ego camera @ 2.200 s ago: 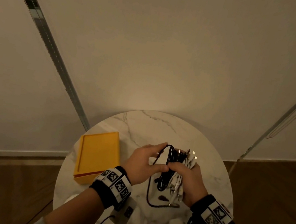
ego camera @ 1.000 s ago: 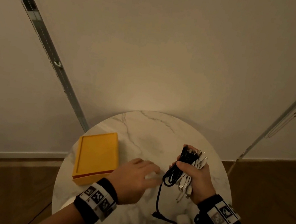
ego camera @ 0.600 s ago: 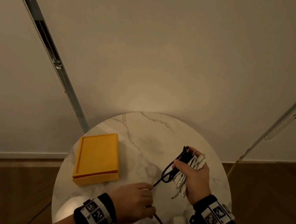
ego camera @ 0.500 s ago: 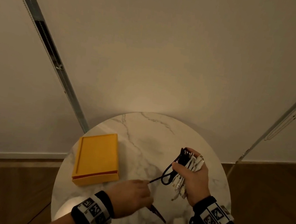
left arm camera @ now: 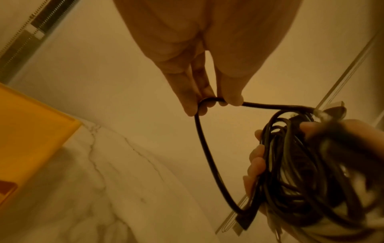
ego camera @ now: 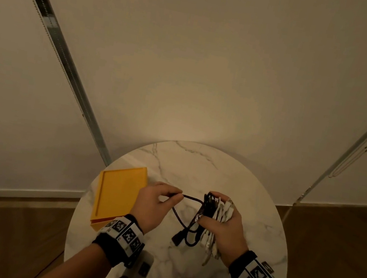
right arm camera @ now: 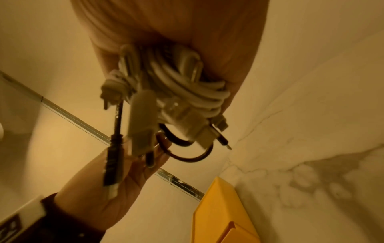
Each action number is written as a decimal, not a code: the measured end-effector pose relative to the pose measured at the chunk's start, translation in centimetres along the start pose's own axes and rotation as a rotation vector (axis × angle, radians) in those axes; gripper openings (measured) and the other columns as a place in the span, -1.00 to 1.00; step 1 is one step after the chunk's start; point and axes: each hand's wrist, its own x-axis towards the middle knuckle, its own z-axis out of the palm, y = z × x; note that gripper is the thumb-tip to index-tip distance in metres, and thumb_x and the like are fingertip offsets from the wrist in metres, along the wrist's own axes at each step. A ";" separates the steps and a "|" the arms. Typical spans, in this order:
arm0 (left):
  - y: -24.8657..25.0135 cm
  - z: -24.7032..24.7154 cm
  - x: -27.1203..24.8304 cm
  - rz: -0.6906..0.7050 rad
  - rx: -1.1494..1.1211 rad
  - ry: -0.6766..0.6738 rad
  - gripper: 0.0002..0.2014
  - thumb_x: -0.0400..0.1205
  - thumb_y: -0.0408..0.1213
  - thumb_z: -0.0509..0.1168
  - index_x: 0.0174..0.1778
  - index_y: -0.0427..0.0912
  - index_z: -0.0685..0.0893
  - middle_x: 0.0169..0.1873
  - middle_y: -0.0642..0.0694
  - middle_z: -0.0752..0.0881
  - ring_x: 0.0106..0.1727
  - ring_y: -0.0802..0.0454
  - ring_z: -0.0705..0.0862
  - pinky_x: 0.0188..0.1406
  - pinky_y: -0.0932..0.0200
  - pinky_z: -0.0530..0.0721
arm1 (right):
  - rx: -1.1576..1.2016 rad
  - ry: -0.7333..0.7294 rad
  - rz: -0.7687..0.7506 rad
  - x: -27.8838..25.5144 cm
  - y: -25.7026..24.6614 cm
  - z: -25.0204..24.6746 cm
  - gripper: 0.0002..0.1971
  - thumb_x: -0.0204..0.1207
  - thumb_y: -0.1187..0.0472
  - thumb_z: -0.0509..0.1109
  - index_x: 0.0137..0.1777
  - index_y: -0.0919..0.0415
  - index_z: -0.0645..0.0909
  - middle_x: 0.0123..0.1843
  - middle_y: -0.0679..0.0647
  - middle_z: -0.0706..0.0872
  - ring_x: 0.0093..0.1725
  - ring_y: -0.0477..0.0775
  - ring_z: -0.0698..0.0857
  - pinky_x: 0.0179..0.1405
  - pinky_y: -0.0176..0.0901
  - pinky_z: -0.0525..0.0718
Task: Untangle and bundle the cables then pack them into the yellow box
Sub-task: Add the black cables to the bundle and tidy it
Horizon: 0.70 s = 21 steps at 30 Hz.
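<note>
My right hand [ego camera: 223,218] grips a bundle of coiled black and white cables [ego camera: 213,211] above the round marble table [ego camera: 197,164]. A loose length of the black cable [ego camera: 189,198] runs left from the bundle. My left hand [ego camera: 170,195] pinches that cable between thumb and fingers, seen close in the left wrist view as a bent loop of black cable [left arm camera: 209,102]. The cable's plug end [ego camera: 178,239] hangs below the bundle. The white cable coils [right arm camera: 187,85] fill the right palm. The yellow box [ego camera: 119,194] lies shut on the table's left side.
The table stands against a pale wall [ego camera: 188,68] with metal rails [ego camera: 55,48] running down it. Wooden floor [ego camera: 338,257] lies on both sides. Bare marble shows behind the hands and at the front edge.
My left hand rose from low near the table's front and now pinches the black cable up at the bundle's height. The loose cable hangs in a shorter loop. The right hand stayed about in place.
</note>
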 end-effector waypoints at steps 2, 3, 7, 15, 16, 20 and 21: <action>0.6 0.4 0.3 -0.040 -0.057 0.013 -0.89 0.59 -0.16 0.52 -0.01 -0.02 0.89 -0.08 0.18 0.83 0.01 0.36 0.74 -0.05 0.48 0.66 | 0.021 0.013 0.022 -0.2 0.1 0.3 -0.41 0.08 0.41 0.63 0.18 0.14 0.69 -0.05 0.25 0.81 -0.04 0.25 0.81 -0.01 0.15 0.83; 0.9 0.7 0.4 -0.060 -0.089 0.008 -0.89 0.60 -0.16 0.51 0.01 -0.03 0.89 -0.06 0.20 0.83 0.06 0.35 0.75 -0.02 0.46 0.67 | 0.031 0.015 0.032 -0.3 0.1 0.4 -0.42 0.09 0.43 0.63 0.17 0.12 0.70 -0.03 0.31 0.80 -0.03 0.30 0.81 0.02 0.20 0.83; 1.7 2.0 0.4 -0.084 -0.174 -0.176 -0.69 0.71 0.10 0.30 0.21 0.06 0.82 0.30 0.24 0.70 0.40 0.37 0.59 0.34 0.35 0.58 | 0.085 0.027 0.041 -0.3 -0.1 0.9 -0.51 0.26 0.57 0.60 0.12 0.10 0.72 -0.07 0.22 0.83 -0.03 0.29 0.83 -0.01 0.21 0.83; 2.2 3.4 -0.8 -0.138 -0.245 -0.340 -0.36 0.65 0.27 0.22 0.67 0.35 0.24 0.70 0.21 0.13 0.70 0.36 0.03 0.67 0.15 0.14 | 0.164 0.089 0.064 0.1 -0.6 0.8 -0.57 0.42 0.62 0.52 0.16 0.15 0.71 -0.05 0.24 0.83 0.01 0.37 0.82 0.02 0.24 0.82; 2.2 3.6 -1.0 -0.185 -0.300 -0.333 -0.34 0.71 0.12 0.23 0.72 0.28 0.13 0.69 0.20 0.15 0.67 0.35 0.09 0.68 0.14 0.15 | 0.166 0.105 0.072 0.3 -0.7 0.6 -0.58 0.42 0.62 0.52 0.17 0.18 0.70 -0.07 0.28 0.81 -0.02 0.41 0.81 -0.02 0.24 0.83; 2.6 4.3 -1.5 -0.327 -0.490 -0.308 -0.34 0.76 -0.40 0.15 0.74 0.06 0.07 0.60 0.05 0.38 0.55 0.17 0.43 0.56 0.10 0.41 | 0.168 0.113 0.102 0.5 -1.0 0.5 -0.62 0.43 0.59 0.51 0.19 0.27 0.69 -0.01 0.51 0.77 0.00 0.59 0.78 0.05 0.47 0.79; 2.5 4.4 -1.5 -0.341 -0.507 -0.283 -0.36 0.74 -0.41 0.16 0.72 0.06 0.14 0.59 0.03 0.43 0.52 0.15 0.49 0.51 0.10 0.48 | 0.167 0.105 0.106 0.5 -1.0 0.5 -0.63 0.43 0.59 0.51 0.18 0.26 0.70 0.00 0.53 0.77 0.00 0.60 0.78 0.06 0.49 0.77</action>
